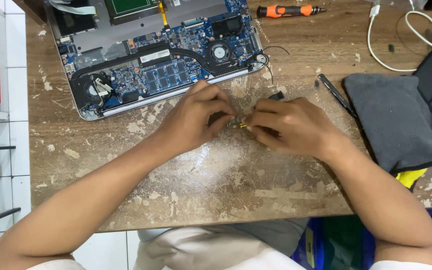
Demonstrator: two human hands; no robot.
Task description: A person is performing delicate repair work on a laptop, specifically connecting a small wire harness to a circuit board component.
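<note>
While pinched together over the worn wooden table [216, 170] in the head view, left hand [193, 117] and right hand [293, 125] clamped fingertip to fingertip on a tiny green-and-yellow electronic part [237, 125]. Just beyond, opened laptop [156, 55], circuit board and fans exposed. Farther back, orange-handled screwdriver [286, 10]. Off right, grey cloth pouch [393, 117], black pen [337, 94], white cable [391, 35].

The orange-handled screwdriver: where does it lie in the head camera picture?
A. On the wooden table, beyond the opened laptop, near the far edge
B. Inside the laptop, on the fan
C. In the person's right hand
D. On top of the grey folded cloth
A. The orange-handled screwdriver lies alone on the wooden table near its far edge, up and right of the opened laptop, away from both hands and from the grey cloth.
</note>
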